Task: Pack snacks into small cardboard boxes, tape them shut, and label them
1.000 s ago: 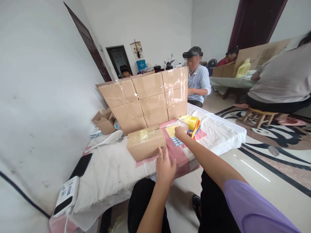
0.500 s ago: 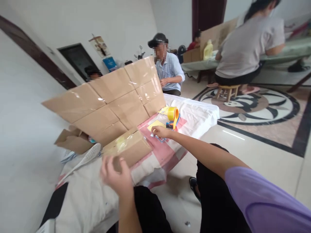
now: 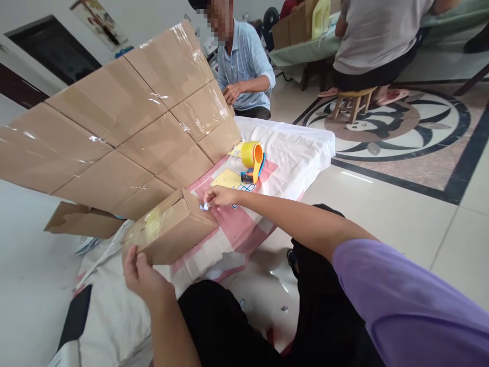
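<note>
Up at the back, a wall of stacked boxes (image 3: 126, 127), brown card shiny with clear tape, fills the left half of the view and stands on the table (image 3: 305, 148), which is covered in a white cloth with a pink patch. Behind the stack a person in a blue shirt (image 3: 244, 66) sits with a hand resting low, and further right another person (image 3: 374, 35) sits on a small wooden stool (image 3: 353, 102) with their back turned, at another table. A flattened piece of card (image 3: 76, 220) lies at the left foot of the stack.

Closer in, a single taped box (image 3: 171, 229) lies on the cloth just in front of the stack, tilted with one corner toward the wearer. The left hand (image 3: 143, 275) is at its near left corner, thumb and fingers curled and touching the lower edge of the card; whether they grip it firmly cannot be told. The right hand (image 3: 219, 196) reaches across to the box's far right corner, its fingertips pinched together on a small blue-white sticker (image 3: 205, 206) that sits right at the edge of the box.

Just beyond that hand lies a yellow sheet (image 3: 227, 178) with a grid of blue stickers beside it, and next to that stands a tape dispenser (image 3: 254, 162) with an orange frame and a yellow roll. A dark phone (image 3: 76, 318) lies at the near left of the cloth
</note>
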`<move>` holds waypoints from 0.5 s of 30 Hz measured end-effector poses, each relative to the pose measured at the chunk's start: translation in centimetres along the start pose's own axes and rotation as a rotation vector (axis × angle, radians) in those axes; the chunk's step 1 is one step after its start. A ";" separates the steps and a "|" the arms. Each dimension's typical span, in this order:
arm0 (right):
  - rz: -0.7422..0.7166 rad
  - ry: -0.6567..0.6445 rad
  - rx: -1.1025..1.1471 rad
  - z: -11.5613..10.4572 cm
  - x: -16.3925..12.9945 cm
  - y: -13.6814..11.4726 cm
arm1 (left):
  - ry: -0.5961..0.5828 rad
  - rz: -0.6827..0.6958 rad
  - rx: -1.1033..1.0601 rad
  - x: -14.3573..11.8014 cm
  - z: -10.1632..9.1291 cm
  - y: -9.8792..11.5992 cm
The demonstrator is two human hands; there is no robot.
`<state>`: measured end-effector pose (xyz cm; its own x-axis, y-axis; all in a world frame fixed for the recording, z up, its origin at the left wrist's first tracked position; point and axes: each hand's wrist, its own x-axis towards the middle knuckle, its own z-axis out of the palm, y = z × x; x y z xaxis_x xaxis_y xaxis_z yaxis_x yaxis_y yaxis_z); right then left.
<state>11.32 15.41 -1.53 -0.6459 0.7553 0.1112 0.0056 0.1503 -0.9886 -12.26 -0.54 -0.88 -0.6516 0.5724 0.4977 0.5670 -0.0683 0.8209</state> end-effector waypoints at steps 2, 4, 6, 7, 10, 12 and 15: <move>0.014 0.002 -0.002 0.4 0.1 0.0 | 0.022 -0.038 -0.022 0.0 0.0 0.0; 0.033 0.010 -0.030 0.7 0.1 -0.2 | 0.035 -0.060 -0.053 0.0 0.1 -0.1; 0.055 0.023 -0.076 1.0 0.0 -0.3 | 0.040 -0.062 -0.084 0.0 0.2 -0.2; 0.066 0.036 -0.106 1.1 -0.1 -0.3 | 0.041 -0.058 -0.094 0.0 0.2 -0.2; 0.105 0.143 -0.224 1.0 -0.1 -0.2 | 0.045 -0.004 -0.055 0.0 0.2 -0.3; 0.148 0.284 -0.324 0.3 -0.1 -0.2 | 0.047 0.037 0.013 0.0 0.1 -0.3; 0.196 0.429 -0.411 -1.3 0.1 -0.2 | 0.038 0.058 0.059 -0.1 0.0 -0.2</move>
<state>12.25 16.28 -1.16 -0.2399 0.9697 0.0469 0.4411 0.1519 -0.8845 -12.31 -0.62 -1.12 -0.6346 0.5378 0.5551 0.6325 -0.0514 0.7729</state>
